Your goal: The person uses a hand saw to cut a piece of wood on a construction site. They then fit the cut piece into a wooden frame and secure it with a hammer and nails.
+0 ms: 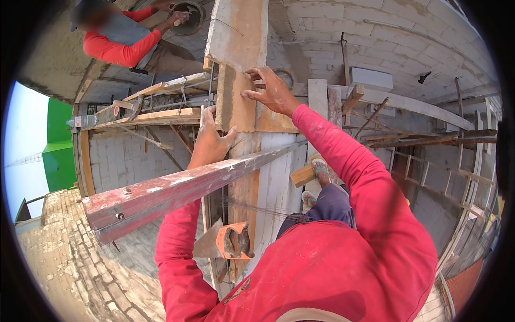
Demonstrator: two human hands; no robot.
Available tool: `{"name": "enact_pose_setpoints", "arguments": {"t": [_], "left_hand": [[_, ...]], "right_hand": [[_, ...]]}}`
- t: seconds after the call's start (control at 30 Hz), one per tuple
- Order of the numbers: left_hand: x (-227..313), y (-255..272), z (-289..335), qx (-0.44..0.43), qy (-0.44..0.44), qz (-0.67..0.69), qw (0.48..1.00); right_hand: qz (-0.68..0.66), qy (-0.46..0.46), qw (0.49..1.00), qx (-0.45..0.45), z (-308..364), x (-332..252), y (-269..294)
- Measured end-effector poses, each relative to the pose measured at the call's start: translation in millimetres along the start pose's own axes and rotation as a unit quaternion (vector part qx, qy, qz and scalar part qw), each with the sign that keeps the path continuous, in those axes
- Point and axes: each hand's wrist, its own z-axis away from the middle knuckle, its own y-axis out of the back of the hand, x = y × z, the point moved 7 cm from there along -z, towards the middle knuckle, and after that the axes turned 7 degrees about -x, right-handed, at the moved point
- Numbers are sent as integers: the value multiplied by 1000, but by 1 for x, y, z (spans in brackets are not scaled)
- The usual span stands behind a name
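A short wooden board (236, 104) lies in front of me across the top of a narrow timber form. My left hand (212, 138) is closed around its near left corner, fingers along the left edge and thumb at the near edge. Over its right side reaches my right hand (272, 92), fingers spread and fingertips touching the board. A long red metal beam (182, 192) with bolts crosses above my left forearm. A handsaw with an orange handle (223, 239) rests upright beside the form, near my left arm.
Another person in red sleeves (122, 49) works at upper left with a dark bucket (186, 19). Timber formwork with steel bars (161, 110) runs left, a plastic bottle (83, 122) at its end. Poles (429, 140) and a block wall (386, 32) stand right. My sandalled foot (321, 170) is below.
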Motion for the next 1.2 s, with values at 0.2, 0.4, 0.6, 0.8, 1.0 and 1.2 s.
{"name": "enact_pose_setpoints", "arguments": {"t": [0.2,0.4,0.6,0.8,1.0,1.2], "left_hand": [[-3,-6,0,59,-58,2,997],[18,1,-2,26,-114,-38,992],[-5,9,-10,-134,-55,338,930],[-26,27,-43,-57,-56,143,987],[-22,46,-58,22,-143,-39,989],[-19,70,-64,101,-208,159,960]], "right_hand": [[-72,-1,997,7,12,11,-16],[5,-5,999,37,38,-2,-34],[-13,-41,992,121,54,7,-62],[25,9,992,120,62,5,-70],[70,26,997,4,85,-7,-75],[95,19,995,-15,82,-4,-79]]}}
